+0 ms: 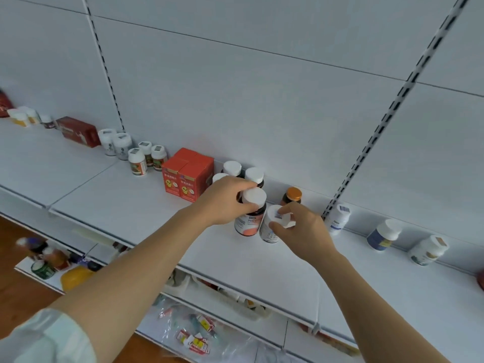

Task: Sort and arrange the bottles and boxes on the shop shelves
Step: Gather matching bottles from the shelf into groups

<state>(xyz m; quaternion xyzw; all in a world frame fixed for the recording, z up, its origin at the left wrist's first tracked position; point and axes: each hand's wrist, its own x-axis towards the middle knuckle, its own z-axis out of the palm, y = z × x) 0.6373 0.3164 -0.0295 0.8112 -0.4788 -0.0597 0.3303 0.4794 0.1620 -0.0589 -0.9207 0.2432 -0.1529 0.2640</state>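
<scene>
My left hand (225,200) grips the white cap of a dark bottle with a pink label (248,221) on the white shelf (131,205). Right beside it, my right hand (301,229) holds a white bottle (268,231) by its cap. The two bottles touch. Behind my left hand stand three more dark bottles with white caps (254,176). A brown bottle with an orange cap (292,196) stands behind my right hand. Two orange boxes (187,176) sit to the left of the group.
Along the back wall to the left are small white-capped bottles (146,157) and a dark red box (78,132). To the right stand three white-capped bottles (382,235). Lower shelves hold more bottles (44,260) and plastic-wrapped packets (196,336).
</scene>
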